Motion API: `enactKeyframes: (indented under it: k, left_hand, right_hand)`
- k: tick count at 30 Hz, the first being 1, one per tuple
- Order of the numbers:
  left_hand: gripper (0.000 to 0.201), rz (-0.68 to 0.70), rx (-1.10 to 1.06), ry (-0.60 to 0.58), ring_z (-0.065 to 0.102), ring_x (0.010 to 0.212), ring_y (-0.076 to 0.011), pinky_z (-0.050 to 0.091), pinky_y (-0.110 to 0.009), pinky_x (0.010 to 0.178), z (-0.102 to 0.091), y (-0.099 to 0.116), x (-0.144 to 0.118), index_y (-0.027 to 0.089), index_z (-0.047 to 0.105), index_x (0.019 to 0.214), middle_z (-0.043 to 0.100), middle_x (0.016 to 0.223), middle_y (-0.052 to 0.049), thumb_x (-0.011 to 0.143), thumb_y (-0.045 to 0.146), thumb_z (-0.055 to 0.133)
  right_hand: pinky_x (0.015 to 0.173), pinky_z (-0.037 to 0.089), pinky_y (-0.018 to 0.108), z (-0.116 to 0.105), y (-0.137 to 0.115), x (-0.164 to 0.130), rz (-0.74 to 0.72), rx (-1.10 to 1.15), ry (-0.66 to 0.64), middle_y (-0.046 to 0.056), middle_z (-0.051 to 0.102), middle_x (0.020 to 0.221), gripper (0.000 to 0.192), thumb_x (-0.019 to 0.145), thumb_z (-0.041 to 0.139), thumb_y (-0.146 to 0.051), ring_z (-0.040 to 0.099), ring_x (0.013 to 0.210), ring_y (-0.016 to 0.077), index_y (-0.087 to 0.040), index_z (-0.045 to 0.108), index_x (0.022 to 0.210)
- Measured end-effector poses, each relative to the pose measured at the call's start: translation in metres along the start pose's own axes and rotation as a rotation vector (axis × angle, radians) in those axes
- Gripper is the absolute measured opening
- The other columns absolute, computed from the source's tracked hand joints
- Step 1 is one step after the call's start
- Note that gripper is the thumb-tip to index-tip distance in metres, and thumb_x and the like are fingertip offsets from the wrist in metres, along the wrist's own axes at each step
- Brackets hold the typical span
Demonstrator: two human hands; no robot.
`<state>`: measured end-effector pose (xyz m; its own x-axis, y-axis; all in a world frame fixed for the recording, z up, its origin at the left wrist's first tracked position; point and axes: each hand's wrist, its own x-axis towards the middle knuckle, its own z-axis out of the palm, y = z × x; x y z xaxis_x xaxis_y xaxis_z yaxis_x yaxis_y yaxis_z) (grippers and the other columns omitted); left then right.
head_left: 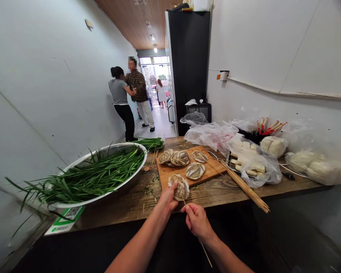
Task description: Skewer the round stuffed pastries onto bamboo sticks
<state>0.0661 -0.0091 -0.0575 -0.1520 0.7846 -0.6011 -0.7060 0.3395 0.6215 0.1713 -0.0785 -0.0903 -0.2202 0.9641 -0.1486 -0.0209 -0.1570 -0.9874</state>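
My left hand [168, 199] is closed on the edge of a flat, round, brown-and-white mottled food piece [178, 186] at the front of the wooden cutting board [165, 181]. I cannot tell what food it is. Below it, my right hand [197, 220] pinches a thin bamboo skewer [206, 254]; its upper end meets the lower edge of the piece. Two similar pieces lie flat on the board, one nearer [195, 171] and one farther [200, 156] with a skewer [216, 167] reaching from it. Behind them is an overlapping pile of pieces [179, 158].
On the left stands a white bowl [143, 159] heaped with green chives [102, 174]. Bundled skewers [246, 185] jut over the table's front edge at right. Plastic bags [261, 163] with pale food and a black container of red-tipped sticks [268, 127] lie beyond. Two people [121, 94] stand behind.
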Motion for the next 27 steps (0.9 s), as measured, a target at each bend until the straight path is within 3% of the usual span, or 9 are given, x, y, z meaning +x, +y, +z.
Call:
enactKeyframes:
  k: [6,20,27]
  left_hand:
    - [0.01,-0.012,-0.017,0.042,0.062,0.052,-0.0133,0.056,-0.029,0.061,0.001,0.0,0.004,0.008,0.056,0.075,0.064,0.063,-0.005,0.083,0.005,0.05]
    - [0.009,0.018,-0.013,-0.055,0.064,0.057,-0.0146,0.055,-0.031,0.065,0.004,0.006,0.003,0.009,0.058,0.078,0.065,0.067,-0.005,0.083,0.006,0.051]
    - [0.009,0.112,-0.004,-0.011,0.061,0.051,-0.0135,0.054,-0.03,0.062,0.006,0.005,0.008,0.009,0.056,0.074,0.063,0.059,-0.004,0.082,0.007,0.053]
  right_hand:
    - [0.028,0.014,0.019,-0.001,-0.015,-0.001,0.106,0.069,-0.02,-0.011,0.036,0.028,0.04,0.07,0.041,-0.047,0.02,0.023,0.0052,-0.012,0.057,0.08]
    - [0.033,0.015,0.019,0.0,-0.017,0.01,0.009,0.053,0.036,-0.009,0.034,0.032,0.032,0.07,0.045,-0.045,0.023,0.028,0.0043,-0.015,0.055,0.067]
    - [0.034,0.016,0.019,-0.002,-0.013,0.017,0.001,0.02,0.015,-0.009,0.033,0.032,0.036,0.069,0.049,-0.049,0.025,0.03,0.0056,-0.014,0.059,0.066]
